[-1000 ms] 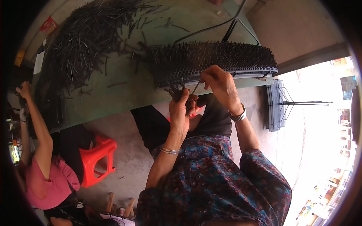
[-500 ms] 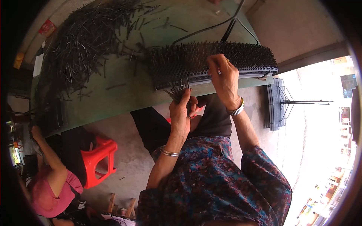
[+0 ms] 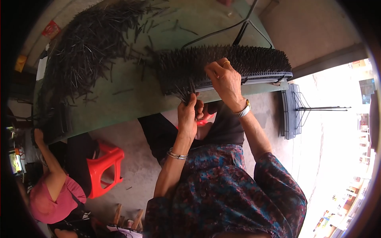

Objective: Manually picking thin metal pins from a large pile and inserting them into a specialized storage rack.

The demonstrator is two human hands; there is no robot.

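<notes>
A long dark perforated board (image 3: 254, 59), densely set with upright black strips, lies along the near edge of the green table (image 3: 123, 79). My left hand (image 3: 190, 113) is closed around a small bundle of thin black strips (image 3: 182, 94) just below the board's front left part. Over the board's front edge, my right hand (image 3: 225, 79) bends down with its fingers pinched together. What lies between those fingertips is too small and dark to make out. Lighter rails run along the board's front side.
A large heap of loose black strips (image 3: 87, 47) covers the table's left side. Behind the board stands a black wire frame (image 3: 244, 23). A red plastic stool (image 3: 105, 168) and a person in pink (image 3: 59, 194) are at left. Another framed panel (image 3: 291, 112) stands on the floor at right.
My right hand has moved left along the board's front edge, nearer to my left hand. The left hand stays nearly in place, still holding the strips.
</notes>
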